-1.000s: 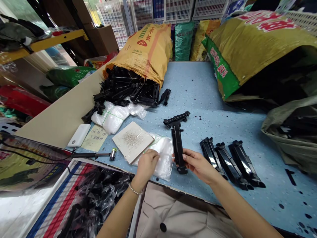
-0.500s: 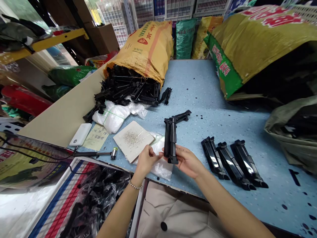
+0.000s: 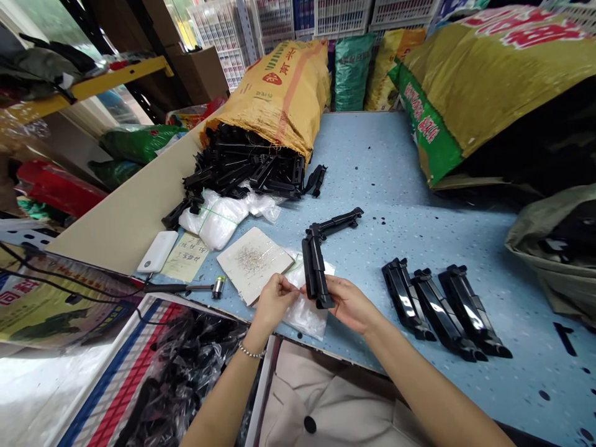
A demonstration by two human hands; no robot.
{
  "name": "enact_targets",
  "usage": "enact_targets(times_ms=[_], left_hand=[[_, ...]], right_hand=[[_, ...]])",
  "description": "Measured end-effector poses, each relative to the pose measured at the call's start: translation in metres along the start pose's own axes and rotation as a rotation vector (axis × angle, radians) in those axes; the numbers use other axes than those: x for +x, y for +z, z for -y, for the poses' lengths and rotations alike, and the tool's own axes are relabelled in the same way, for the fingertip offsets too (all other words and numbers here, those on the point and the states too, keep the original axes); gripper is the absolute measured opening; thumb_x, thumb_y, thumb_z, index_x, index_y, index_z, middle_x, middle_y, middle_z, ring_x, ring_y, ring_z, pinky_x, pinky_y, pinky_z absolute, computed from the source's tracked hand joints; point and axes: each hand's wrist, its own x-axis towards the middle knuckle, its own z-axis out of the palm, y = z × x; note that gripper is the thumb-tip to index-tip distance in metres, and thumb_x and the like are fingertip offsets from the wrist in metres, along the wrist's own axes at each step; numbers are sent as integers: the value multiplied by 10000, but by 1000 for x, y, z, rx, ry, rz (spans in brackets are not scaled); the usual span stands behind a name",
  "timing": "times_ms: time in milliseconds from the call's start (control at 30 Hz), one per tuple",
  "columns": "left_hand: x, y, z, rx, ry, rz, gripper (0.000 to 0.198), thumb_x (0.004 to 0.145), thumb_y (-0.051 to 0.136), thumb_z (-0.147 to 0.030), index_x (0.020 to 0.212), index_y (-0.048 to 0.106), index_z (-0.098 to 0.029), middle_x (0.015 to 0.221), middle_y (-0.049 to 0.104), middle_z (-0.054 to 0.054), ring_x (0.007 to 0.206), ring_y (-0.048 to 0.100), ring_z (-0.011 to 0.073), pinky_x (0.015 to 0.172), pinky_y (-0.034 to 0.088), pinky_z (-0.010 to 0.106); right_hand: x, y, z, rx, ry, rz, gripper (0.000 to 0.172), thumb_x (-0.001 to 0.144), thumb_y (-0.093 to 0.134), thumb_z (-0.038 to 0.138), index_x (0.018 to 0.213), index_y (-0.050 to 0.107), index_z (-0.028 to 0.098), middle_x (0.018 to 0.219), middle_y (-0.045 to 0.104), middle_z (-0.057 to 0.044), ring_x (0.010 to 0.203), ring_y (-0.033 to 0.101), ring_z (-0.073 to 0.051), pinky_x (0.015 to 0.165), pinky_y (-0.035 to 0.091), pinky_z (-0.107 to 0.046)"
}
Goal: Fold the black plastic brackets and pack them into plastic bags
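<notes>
1. Fingers of the right hand (image 3: 351, 303) clamp the black part (image 3: 313, 267) low, above the clear bags (image 3: 307, 318).
2. Left hand (image 3: 274, 303): fingertips together beside it, contents unclear.
3. It looks light, stiff, slick; long sides seem surest to grasp.

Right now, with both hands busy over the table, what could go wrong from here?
The right hand holds a black part whose far end appears close to another black part lying behind it; it might knock that one askew.

The left hand is beside a white board strewn with small specks; a bump could scatter them.

The hammer lies near the table's front edge, so a stray nudge might tip it off.
</notes>
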Motion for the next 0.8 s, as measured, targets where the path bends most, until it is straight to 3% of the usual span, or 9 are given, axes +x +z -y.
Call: enact_targets(times_ms=[67,167,267,367,433,500,633,733,800], left_hand=[[-8,-6,-11,91,77,-43,70,752,542,-167,708,502,-204,784,611,21,781,593,172,756,478,314],[-18,-18,-27,512,243,-91,253,770,423,-41,713,616,-194,988,646,101,980,564,251,899,444,424],[-17,-24,-32,812,317,-42,397,768,368,8,937,685,-160,1093,647,142,1030,569,280,927,454,465],[-7,-26,-25,703,302,32,518,769,388,-1,1223,596,-142,1261,588,137,1106,580,243,964,479,397],[-5,-28,-20,600,280,63,569,781,402,-22,1320,524,-158,1359,522,136,1125,587,225,957,499,367],[-11,-28,-19,552,301,104,606,798,396,-30,1382,459,-181,1415,472,133,1189,558,224,989,487,374],[-48,-16,-32,519,456,301,655,839,362,-24,1456,346,-239,1462,439,96,1351,412,211,1103,387,395],[-79,2,-43,499,526,446,685,854,366,-22,1484,271,-273,1486,414,72,1348,420,191,1101,397,354],[-92,12,-46,538,538,465,691,855,398,-34,1488,259,-272,1487,414,75,1335,440,201,1086,420,347]], right_hand=[[1,2,-3,2,1,-39,232,724,752,338,837,729,137,798,733,-69,690,648,-145,653,512,-235],[-4,3,-3,0,6,-105,219,717,755,328,850,726,157,783,723,-54,662,628,-137,626,513,-229],[-24,0,-2,22,4,-79,233,752,724,337,905,715,161,765,710,-47,655,625,-141,615,507,-233],[-48,-8,-13,138,196,96,268,836,626,339,961,694,112,727,686,-69,591,601,-125,521,452,-205],[-57,-16,-27,278,386,182,285,848,591,314,983,677,78,718,666,-78,563,570,-105,477,414,-179],[-56,-22,-42,417,482,211,286,824,601,288,993,661,65,722,645,-71,547,522,-83,458,391,-156],[-42,-27,-52,395,394,139,281,735,688,305,924,659,100,686,599,-28,503,412,-59,425,339,-146],[-39,-17,-48,239,298,30,194,684,745,296,741,637,146,628,563,19,516,413,-61,466,353,-159],[-44,-5,-46,63,207,-44,204,696,747,300,657,602,162,575,521,47,521,423,-69,489,365,-175]])
